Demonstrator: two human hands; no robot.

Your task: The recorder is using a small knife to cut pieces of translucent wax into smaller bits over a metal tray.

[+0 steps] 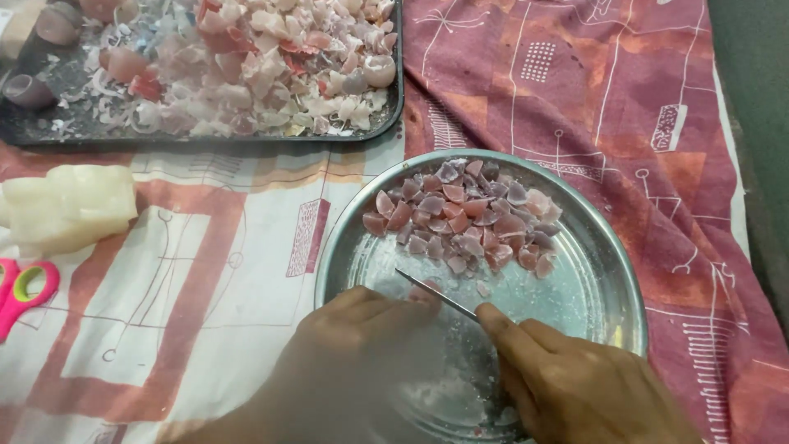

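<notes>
Landmark: one round metal plate (608, 271) is counted.
Hands: two are seen at its near rim, left hand (353, 345) and right hand (575, 386).
Blades: one thin knife blade (436, 294) is counted inside it.
Pink wax pieces (464, 215): too many to be counted, heaped in its far half.
Trays: one dark tray (400, 82) is seen beyond it.
White blocks: one white wax lump (70, 205), to its left.
Scissors: one pink pair of scissors (25, 292), further left.

I see a dark tray (393, 115) at the top left, heaped with pale pink and white shavings (271, 57). Left of it all, a white waxy block (70, 205) lies on the patterned red cloth (575, 90), and just below that block, pink-handled scissors (25, 292) poke in from the edge.
</notes>
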